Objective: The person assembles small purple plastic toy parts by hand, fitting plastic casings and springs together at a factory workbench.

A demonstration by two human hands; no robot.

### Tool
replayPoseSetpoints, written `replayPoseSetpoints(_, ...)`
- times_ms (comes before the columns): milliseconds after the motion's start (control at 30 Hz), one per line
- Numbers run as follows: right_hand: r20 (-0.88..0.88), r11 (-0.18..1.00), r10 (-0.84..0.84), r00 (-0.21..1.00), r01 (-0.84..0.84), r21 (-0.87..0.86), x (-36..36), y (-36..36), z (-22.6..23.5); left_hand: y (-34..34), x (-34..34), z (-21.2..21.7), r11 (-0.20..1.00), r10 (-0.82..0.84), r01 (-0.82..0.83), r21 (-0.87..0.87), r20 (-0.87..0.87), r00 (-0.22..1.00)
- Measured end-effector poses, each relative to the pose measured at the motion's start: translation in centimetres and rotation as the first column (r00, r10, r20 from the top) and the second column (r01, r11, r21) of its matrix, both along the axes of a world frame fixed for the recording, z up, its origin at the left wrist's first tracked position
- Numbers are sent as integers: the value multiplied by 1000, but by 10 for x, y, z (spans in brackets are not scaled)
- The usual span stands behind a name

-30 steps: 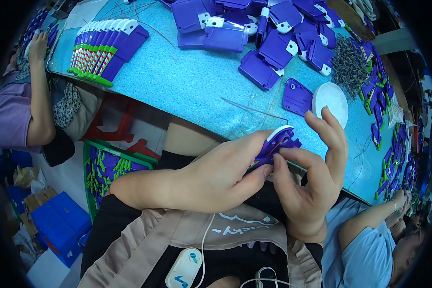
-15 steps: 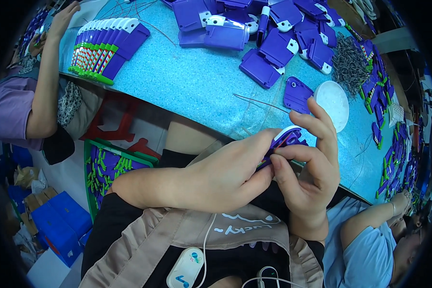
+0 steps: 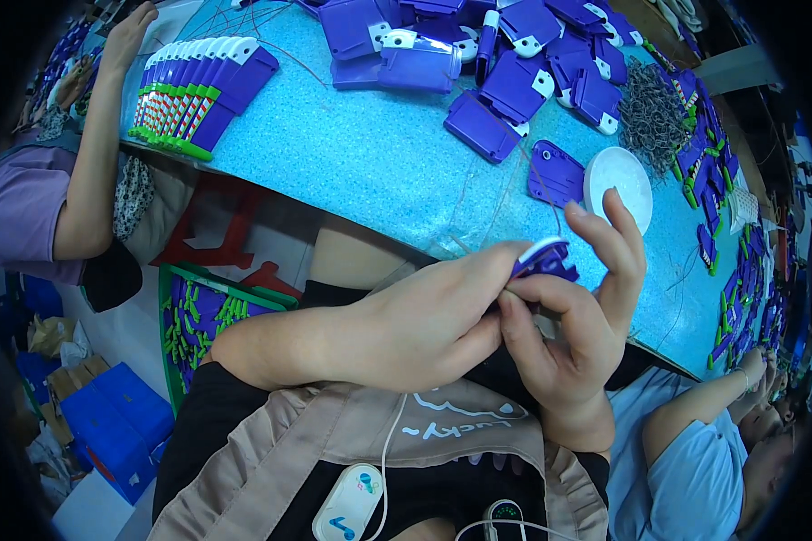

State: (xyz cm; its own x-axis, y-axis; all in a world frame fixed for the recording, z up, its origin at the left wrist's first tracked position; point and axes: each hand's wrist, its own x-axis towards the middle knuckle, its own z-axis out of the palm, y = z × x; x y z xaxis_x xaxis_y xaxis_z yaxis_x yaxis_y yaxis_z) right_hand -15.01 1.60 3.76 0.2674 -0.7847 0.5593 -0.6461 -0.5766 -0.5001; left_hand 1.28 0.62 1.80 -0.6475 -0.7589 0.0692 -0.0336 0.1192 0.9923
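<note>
My left hand [image 3: 424, 311] is closed around a purple plastic casing [image 3: 547, 259] with a white rounded end, held above my lap near the table edge. The fingers cover most of the casing. My right hand [image 3: 573, 334] pinches thumb and forefinger together at the casing's near side, its other fingers raised; what lies in the pinch is hidden. A thin wire [image 3: 553, 200] rises from behind the casing toward the table. Just beyond lie a loose purple half-shell [image 3: 555, 173] and a white round dish [image 3: 619, 191].
Purple casings with white corners [image 3: 514, 86] are heaped at the back, beside a tangle of dark metal pieces [image 3: 651, 117]. A row of striped assembled pieces [image 3: 194, 95] stands at left. Below is a green crate [image 3: 167, 316] of parts. Co-workers sit on both sides.
The thin wire has swung from pointing left to standing more upright. My right hand's pinch has shifted slightly left and down along the casing, and its raised fingers have spread.
</note>
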Motion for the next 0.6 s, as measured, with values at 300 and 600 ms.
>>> replayPoseSetpoints(300, 488, 798, 10, 873, -302, 522, -21, -3, 11, -7, 1, 11, 973, -205, 193, -125, -94, 974)
replayPoseSetpoints(600, 462, 884, -385, 799, 174, 435, -91, -38, -1, -1, 19, 22, 751, 169, 45, 659, -258, 951)
